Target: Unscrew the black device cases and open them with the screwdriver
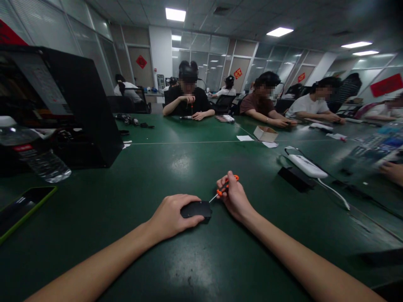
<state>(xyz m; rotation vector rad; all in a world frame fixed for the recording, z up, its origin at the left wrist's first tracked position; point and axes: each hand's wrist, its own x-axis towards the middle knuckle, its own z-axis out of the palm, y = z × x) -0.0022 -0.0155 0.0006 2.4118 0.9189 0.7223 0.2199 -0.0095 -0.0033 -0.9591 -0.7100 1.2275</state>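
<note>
On the green tabletop (151,176), my left hand (171,216) grips a small black rectangular box (197,209), its thumb along the near side and fingers along the far side. An orange-and-black-handled screwdriver (224,187) is held in my right hand (236,197), fingers wrapped round the handle. Its thin metal shaft slants down and left to the right end of the box. Whether the tip touches a screw there is too small to tell.
A black computer case (78,105), a water bottle (40,155) and a green-edged phone (25,209) are at left. To the right lie a white power strip (307,165) with a cable and a black block (296,179). A small open box (265,134) stands farther back; several people sit across.
</note>
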